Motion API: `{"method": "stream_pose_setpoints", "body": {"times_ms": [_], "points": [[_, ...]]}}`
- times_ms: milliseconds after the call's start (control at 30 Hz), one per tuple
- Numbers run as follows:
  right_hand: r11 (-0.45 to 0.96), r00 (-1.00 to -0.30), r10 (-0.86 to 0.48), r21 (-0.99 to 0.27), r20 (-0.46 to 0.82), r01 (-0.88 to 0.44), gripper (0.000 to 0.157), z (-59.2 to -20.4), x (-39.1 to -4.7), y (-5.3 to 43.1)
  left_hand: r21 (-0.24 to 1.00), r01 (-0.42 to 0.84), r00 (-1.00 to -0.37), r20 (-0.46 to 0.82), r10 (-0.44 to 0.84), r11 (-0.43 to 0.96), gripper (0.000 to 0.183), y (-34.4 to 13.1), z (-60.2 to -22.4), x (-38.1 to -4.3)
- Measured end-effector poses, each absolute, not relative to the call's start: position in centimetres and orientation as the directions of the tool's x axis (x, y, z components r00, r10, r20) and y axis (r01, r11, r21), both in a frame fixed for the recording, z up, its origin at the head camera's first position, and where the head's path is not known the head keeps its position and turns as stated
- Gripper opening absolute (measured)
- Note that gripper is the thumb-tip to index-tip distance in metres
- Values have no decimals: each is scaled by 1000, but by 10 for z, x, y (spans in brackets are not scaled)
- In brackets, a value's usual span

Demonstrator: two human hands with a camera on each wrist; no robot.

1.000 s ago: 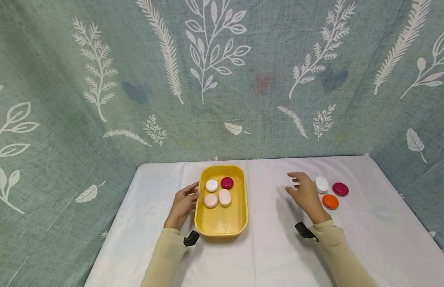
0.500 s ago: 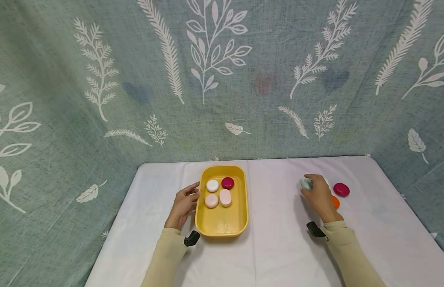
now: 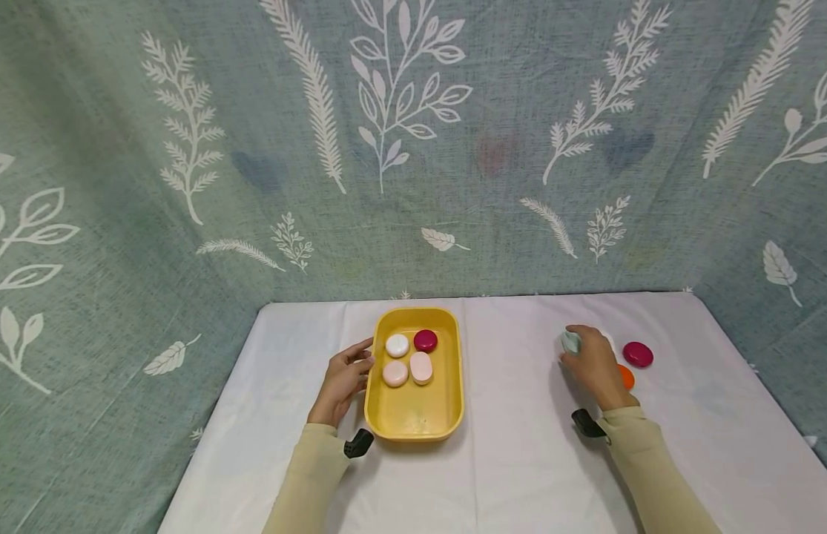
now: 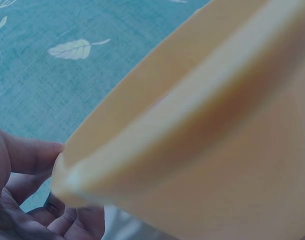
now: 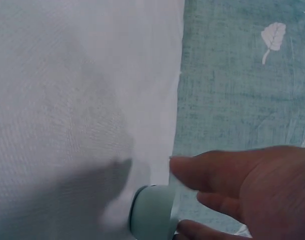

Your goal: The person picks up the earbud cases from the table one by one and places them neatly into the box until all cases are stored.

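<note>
Four pieces (image 3: 421,368) share the tray (image 3: 414,415) left hand (image 3: 342,382) grips; right hand (image 3: 596,367) pinches another piece (image 3: 570,342).

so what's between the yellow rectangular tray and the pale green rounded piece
Only bare white tablecloth separates the yellow tray and green piece, in the head view.

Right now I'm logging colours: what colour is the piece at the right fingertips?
Pale green; the right wrist view shows the piece best.
</note>
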State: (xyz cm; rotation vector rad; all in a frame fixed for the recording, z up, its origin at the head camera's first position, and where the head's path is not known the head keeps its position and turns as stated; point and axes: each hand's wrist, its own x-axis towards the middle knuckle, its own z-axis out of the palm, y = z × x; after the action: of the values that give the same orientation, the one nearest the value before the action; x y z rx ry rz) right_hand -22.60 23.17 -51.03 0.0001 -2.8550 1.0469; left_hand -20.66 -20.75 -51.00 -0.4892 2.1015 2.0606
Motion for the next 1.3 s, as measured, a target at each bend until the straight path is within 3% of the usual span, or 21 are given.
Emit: {"method": "stream_pose_setpoints", "body": {"times_ms": [900,1300], "points": [[802,-996,-91,-592,8,-78,58,-514,-236,221,942,-336,-935,-335,-118,-9,47,-207,-510,-208],[768,-988,-145,-623,58,-149,57,-507,-225,192,940,-342,-932,-340,-124,-8,46,-207,-509,-206]]}}
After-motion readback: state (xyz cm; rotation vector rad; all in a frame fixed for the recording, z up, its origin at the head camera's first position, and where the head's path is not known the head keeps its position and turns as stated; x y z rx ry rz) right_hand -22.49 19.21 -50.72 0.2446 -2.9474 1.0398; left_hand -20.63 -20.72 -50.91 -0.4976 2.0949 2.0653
